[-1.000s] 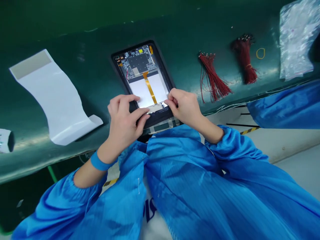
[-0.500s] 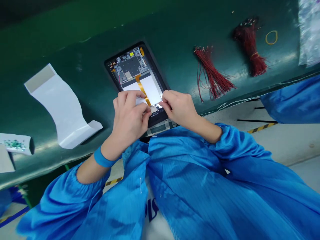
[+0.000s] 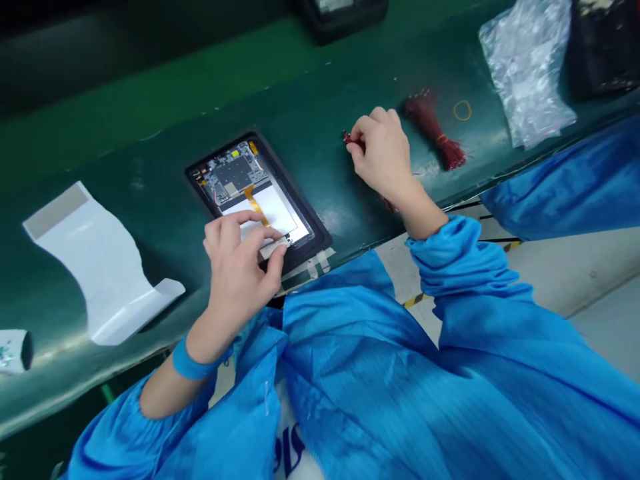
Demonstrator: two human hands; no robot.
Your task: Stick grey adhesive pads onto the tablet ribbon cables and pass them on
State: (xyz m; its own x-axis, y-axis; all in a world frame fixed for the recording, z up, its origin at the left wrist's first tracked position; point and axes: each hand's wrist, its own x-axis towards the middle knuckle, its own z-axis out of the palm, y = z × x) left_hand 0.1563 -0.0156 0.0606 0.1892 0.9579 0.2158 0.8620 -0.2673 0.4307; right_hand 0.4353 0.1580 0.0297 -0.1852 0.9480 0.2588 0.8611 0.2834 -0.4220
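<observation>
Bending the left hand (image 3: 243, 260), with fingers parted, over the lower end of the opened tablet (image 3: 277, 203) on the desk (image 3: 320, 160); pinching red wires (image 3: 347, 139), too blurred to count, in the right hand (image 3: 383, 150), apart from the tablet. Seemingly already fitted with circuit board (image 3: 234, 175) and orange flex cable (image 3: 256, 204), but not yet covered.

And here's the green tabletop (image 3: 165, 167), slanting right across the view, light glinting off its worn near edge! Beyond it runs a brighter green band (image 3: 200, 80), then a deep dark strip (image 3: 150, 33) up top. Down on the right, pale floor (image 3: 590, 283), with yellow-and-black striped tape (image 3: 414, 301); lower left, a green bar (image 3: 107, 393) in heavy shadow.
</observation>
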